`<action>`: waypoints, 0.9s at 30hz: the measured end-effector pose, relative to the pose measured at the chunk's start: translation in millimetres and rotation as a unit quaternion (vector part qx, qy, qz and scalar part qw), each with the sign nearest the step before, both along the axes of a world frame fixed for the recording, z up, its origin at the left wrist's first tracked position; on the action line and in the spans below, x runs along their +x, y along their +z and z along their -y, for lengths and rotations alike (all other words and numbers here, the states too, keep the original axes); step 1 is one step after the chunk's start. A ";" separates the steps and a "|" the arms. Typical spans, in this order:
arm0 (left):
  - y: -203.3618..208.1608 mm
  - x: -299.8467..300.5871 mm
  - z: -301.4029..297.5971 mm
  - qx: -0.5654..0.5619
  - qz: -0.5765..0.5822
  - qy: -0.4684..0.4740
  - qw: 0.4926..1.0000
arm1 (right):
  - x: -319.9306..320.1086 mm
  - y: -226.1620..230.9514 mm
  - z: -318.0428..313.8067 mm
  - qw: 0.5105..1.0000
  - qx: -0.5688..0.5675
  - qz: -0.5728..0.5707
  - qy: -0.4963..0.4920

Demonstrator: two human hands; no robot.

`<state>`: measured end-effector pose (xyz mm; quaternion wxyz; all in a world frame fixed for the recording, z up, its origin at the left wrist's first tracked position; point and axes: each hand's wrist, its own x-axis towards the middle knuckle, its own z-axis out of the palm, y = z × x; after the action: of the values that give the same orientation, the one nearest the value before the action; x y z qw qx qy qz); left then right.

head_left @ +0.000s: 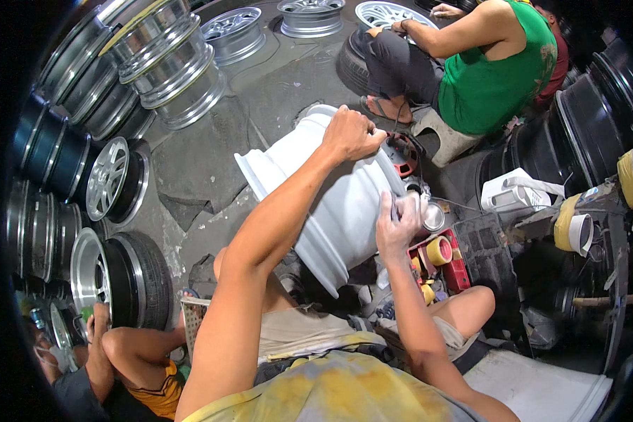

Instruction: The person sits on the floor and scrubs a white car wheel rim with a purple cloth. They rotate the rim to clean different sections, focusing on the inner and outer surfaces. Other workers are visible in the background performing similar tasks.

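Note:
A whitish-grey wheel rim (344,218) lies on its side in front of me, its barrel turned up and its wide lip toward my knees. My left hand (352,133) is closed over the lip at its far right end. Lower on the same right-hand edge, my right hand (399,224), coated in white dust, is closed with its thumb on the barrel side. Its other fingers curl over the lip, where their tips are hidden. Any small thing under either hand cannot be made out.
A red tray (458,264) with tape rolls (439,250) stands right of the rim, near a round orange-black tool (402,155). Stacked wheels (169,60) line the left. A person in green (499,77) sits at the far right; another person (95,352) sits lower left.

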<state>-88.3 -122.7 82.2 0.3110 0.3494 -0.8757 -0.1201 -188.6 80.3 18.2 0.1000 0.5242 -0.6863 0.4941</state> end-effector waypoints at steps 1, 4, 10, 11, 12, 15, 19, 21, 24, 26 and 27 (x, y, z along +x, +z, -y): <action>-3.1 1.0 -2.0 0.003 0.003 -0.001 1.000 | 4.3 9.5 5.0 1.000 0.018 -0.010 0.001; -3.3 4.5 -3.2 0.020 0.014 -0.006 1.000 | 10.2 20.4 17.3 1.000 0.006 -0.017 0.006; -1.6 4.1 -4.9 0.008 0.014 -0.009 1.000 | -5.9 7.0 3.8 0.991 -0.014 -0.129 0.024; -1.1 2.9 -1.8 -0.001 0.011 -0.009 1.000 | -3.2 22.3 14.0 0.991 -0.006 -0.131 0.036; -2.2 2.4 -1.7 0.005 0.018 -0.010 1.000 | -1.9 30.1 19.6 0.990 0.001 -0.132 0.049; -3.4 4.3 1.4 0.010 0.028 -0.002 1.000 | -22.5 7.2 -0.4 0.978 -0.040 -0.189 0.081; -0.5 1.2 -1.6 0.016 0.033 -0.007 0.999 | -28.6 21.1 8.0 0.971 -0.006 -0.201 0.132; -2.1 1.8 -1.2 0.015 0.020 -0.012 1.000 | -22.6 32.1 21.2 0.972 -0.013 -0.198 0.129; -4.0 5.5 2.0 0.007 0.023 -0.014 1.000 | -22.7 16.6 2.3 0.981 0.017 -0.160 0.105; 5.0 3.5 -3.8 0.026 0.064 -0.010 0.998 | -22.6 9.0 -17.2 0.989 0.033 -0.125 0.074; 0.5 2.8 -0.2 0.009 0.025 -0.008 1.000 | -20.3 11.3 -9.2 0.986 0.008 -0.149 0.070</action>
<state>-85.5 -122.5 82.7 0.2847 0.3475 -0.8851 -0.1213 -208.9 89.5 29.5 0.1622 0.6392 -0.6295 0.4110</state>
